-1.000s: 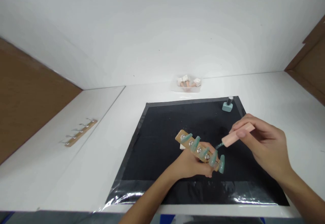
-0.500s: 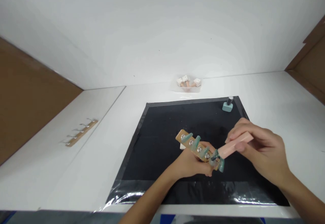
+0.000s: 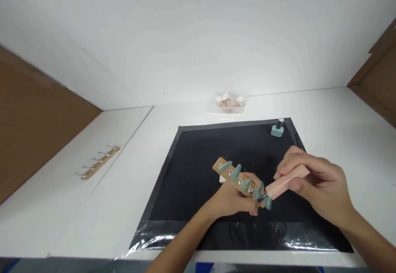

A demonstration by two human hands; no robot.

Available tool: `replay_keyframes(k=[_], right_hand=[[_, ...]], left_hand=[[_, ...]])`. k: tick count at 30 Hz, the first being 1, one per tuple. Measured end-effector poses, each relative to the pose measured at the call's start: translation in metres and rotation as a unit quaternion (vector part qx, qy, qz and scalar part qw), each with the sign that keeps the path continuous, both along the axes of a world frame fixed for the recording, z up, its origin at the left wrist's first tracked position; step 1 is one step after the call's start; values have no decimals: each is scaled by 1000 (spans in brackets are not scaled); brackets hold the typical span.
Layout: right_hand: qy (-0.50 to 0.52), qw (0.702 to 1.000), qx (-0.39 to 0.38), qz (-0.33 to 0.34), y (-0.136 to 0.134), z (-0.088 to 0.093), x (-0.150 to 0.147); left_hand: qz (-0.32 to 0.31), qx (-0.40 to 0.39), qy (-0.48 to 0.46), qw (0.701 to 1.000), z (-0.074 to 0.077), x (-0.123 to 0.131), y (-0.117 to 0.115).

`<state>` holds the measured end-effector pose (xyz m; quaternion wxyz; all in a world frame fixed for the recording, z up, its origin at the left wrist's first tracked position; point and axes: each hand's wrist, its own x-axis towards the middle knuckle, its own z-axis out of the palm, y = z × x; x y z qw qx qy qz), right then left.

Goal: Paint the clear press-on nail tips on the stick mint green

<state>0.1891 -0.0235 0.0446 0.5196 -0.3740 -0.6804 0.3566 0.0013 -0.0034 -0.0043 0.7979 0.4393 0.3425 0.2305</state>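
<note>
My left hand (image 3: 233, 201) is closed around a wooden strip (image 3: 226, 172) that carries several green nail tips (image 3: 236, 173) on round metal studs. The strip slants down to the right above the black mat. Between the thumb and fingers of my right hand (image 3: 318, 182) is a pink brush handle (image 3: 284, 183). Its brush end touches or nearly touches a green tip near the strip's right end; the exact contact is too small to tell. A small white piece (image 3: 222, 179) shows behind the strip, partly hidden.
A green bottle with a dark cap (image 3: 277, 130) stands at the back right of the black mat (image 3: 192, 153). Behind the mat sits a clear tray (image 3: 229, 110) with white-and-pink pieces. Another wooden strip with metal holders (image 3: 100, 163) lies at left. Brown panels flank the white table.
The brush end in my right hand has moved slightly lower along the tip near the strip's right end. My left hand and the strip have shifted very slightly.
</note>
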Motion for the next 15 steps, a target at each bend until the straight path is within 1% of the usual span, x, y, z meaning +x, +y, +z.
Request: replay_keyframes(k=[1,2,7,9,10,13,14,15], right_hand=[[-7,1000,0,5,0,0,-1],[-18,1000,2,-5,1,-1,-1],[-61,989,18,-137,6,-1,-2],[-46,987,18,-151,6,-1,-1],[-31,990,15,-137,5,-1,-1],[1,999,8,-35,2,-2,-2],[-2,1000,9,-11,1,-2,-3],[-10,1000,11,-4,1,-3,-3]], left_hand=[[-1,0,-3,1000,0,0,0],[-4,0,-7,1000,0,0,0],[-5,1,-26,1000,-1,0,-2],[-1,1,-23,1000,-2,-1,-3],[-1,0,-23,1000,-3,-1,-3],[-1,2,-21,1000,-2,-1,-3],[-3,5,-18,1000,-1,-1,-3],[-5,8,-13,1000,-1,-1,-3]])
